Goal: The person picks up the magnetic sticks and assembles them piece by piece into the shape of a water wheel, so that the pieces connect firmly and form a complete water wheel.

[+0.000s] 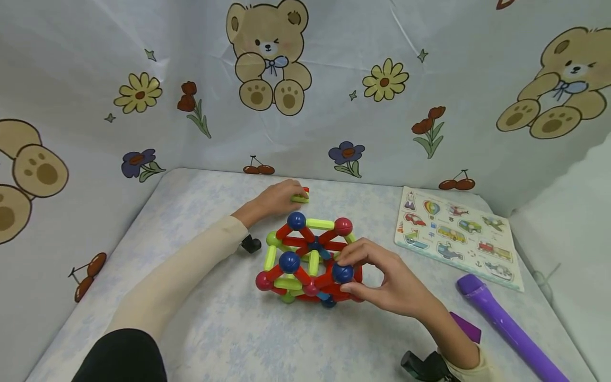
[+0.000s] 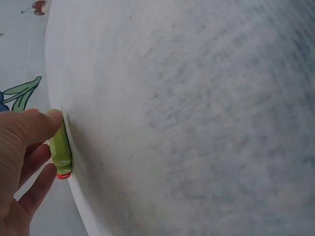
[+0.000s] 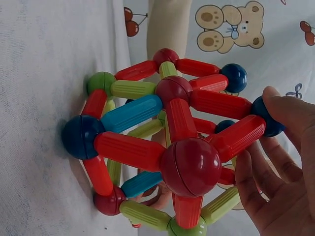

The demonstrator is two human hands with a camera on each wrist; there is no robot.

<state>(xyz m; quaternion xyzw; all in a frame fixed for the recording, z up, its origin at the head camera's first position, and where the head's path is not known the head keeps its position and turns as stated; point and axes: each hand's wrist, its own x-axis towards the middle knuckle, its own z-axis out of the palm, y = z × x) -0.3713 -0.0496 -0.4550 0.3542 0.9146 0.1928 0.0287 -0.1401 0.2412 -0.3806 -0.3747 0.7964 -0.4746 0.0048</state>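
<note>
A frame of magnetic rods and balls (image 1: 313, 262) in red, lime green and blue stands mid-table. My right hand (image 1: 393, 281) pinches a dark blue ball (image 1: 342, 273) at its upper near corner, thumb on one side and fingers on the other. In the right wrist view, red rods (image 3: 238, 137) run from that blue ball (image 3: 266, 118) to two red balls. Beyond the frame, my left hand (image 1: 280, 199) holds a lime green rod (image 2: 60, 147) low at the table's far side. A bit of red (image 2: 64, 175) shows beside that rod; its shape is mostly hidden.
At the right lies a picture puzzle board (image 1: 453, 236) with vehicle pieces. Nearer are a purple microphone-shaped stick (image 1: 506, 323) and a purple flat piece (image 1: 465, 326). A cloth printed with bears (image 1: 272, 143) hangs behind the table.
</note>
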